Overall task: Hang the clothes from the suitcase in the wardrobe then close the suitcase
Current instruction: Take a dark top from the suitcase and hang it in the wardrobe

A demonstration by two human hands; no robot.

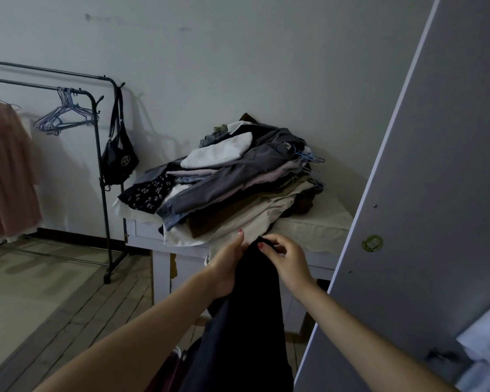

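Note:
A long black garment [252, 312] hangs down between my two hands, in front of a white table. My left hand [228, 267] holds its upper left edge, thumb up. My right hand [287, 260] pinches the top of the garment between thumb and curled fingers. The open wardrobe door [425, 193], grey-white, stands tilted at the right. A dark red suitcase [167, 372] shows only as a sliver at the bottom, behind the garment.
A pile of clothes [229, 179] with hangers lies on the cloth-covered table [317, 224]. At the left, a black clothes rack [102, 165] carries several empty hangers [65, 114], a black bag [119, 157] and a pink garment [6, 171]. Wooden floor lies below.

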